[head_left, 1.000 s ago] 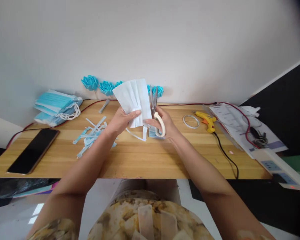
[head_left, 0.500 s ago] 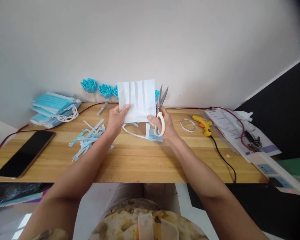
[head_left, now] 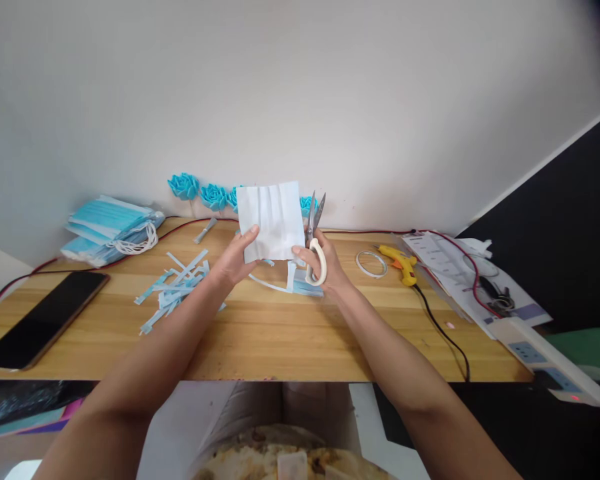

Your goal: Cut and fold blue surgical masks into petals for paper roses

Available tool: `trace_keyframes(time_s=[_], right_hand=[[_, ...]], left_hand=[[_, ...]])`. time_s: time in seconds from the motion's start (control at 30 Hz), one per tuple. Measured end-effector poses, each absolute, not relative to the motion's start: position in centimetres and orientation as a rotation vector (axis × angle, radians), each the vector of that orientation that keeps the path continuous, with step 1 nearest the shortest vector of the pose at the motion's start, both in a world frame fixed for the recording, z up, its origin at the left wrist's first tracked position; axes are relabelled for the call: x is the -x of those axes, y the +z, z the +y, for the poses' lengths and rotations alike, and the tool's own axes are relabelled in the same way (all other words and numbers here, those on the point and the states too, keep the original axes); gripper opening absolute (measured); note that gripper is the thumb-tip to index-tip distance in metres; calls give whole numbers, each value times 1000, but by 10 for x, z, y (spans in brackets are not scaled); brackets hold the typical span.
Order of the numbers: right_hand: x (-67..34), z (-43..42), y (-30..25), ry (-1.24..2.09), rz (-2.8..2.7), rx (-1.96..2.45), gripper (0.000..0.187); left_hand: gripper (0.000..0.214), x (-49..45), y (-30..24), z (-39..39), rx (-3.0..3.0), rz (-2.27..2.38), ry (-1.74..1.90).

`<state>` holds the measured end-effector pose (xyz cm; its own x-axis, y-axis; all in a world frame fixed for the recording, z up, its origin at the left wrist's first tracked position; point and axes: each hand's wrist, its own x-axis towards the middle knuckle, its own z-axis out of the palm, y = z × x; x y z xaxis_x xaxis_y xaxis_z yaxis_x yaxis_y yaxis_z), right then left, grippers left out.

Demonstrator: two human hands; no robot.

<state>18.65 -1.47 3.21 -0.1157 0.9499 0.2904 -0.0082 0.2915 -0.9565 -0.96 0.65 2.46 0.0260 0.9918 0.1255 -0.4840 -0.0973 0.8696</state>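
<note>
A pale, pleated face-mask sheet (head_left: 271, 220) is held up over the table, its ear loops not visible. My left hand (head_left: 237, 257) pinches its lower left edge, thumb in front. At the lower right corner, my right hand (head_left: 330, 260) presses the sheet with its thumb and also holds scissors (head_left: 316, 257). Their cream handle hangs around the thumb side and the blades point up, slightly apart. Below the sheet lie blue mask offcuts (head_left: 305, 285), partly covered by my hands. Blue folded flowers (head_left: 183, 186) stand behind, some hidden by the sheet.
Face masks (head_left: 113, 223) are stacked at the back left, above a phone (head_left: 45, 317). Cut strips (head_left: 173, 293) lie beside my left forearm. To the right are a wire ring (head_left: 371, 264), a yellow glue gun (head_left: 403, 263), papers (head_left: 445, 267) and a power strip (head_left: 545, 360).
The view has tilted up slightly, so the table sits lower in the picture. Both hands still grip the sheet, which looks slightly more tilted; the scissors remain in my right hand.
</note>
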Motion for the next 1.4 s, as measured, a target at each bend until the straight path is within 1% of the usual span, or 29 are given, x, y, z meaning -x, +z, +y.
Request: trace_keyframes(time_s=[0.1,0.2,0.3,0.43,0.53,0.63,0.73,0.83,0.93,1.03,1.13,1.23,1.4], right_hand=[[-186,-14,30,1081,-1444,935,52],[-182,-15,32,1075,-1474,973,55],[-178,-16,37,1070,-1427,1012,57],[-180,-19,45,1068,-1412,1019,50],[-182,-22,51,1120,-1412,1009,50],[-181,-27,54,1252,-1437,976,52],[-178,-31,53,1474,-1490,933,56],[-176,-35,50,1661,-1529,912,50],[-175,-37,47,1754,-1532,893,50],[-175,-37,47,1768,-1529,911,52],[-177,-36,49,1730,-1548,945,53],[-178,-34,50,1699,-1564,978,53],[-180,-30,49,1663,-1593,994,53]], left_hand=[[53,2,27,1,-938,718,1226],[53,-5,28,-1,-1008,692,1234],[51,-7,28,1,-995,727,1290],[48,3,30,11,-951,727,1487],[45,12,33,19,-943,698,1616],[43,18,37,22,-911,680,1680],[44,19,42,22,-838,627,1708],[44,20,46,21,-771,526,1685],[36,22,47,22,-689,491,1603],[23,25,47,23,-593,515,1550],[16,26,51,21,-503,543,1525],[12,27,57,18,-417,584,1524],[16,27,63,16,-348,599,1543]])
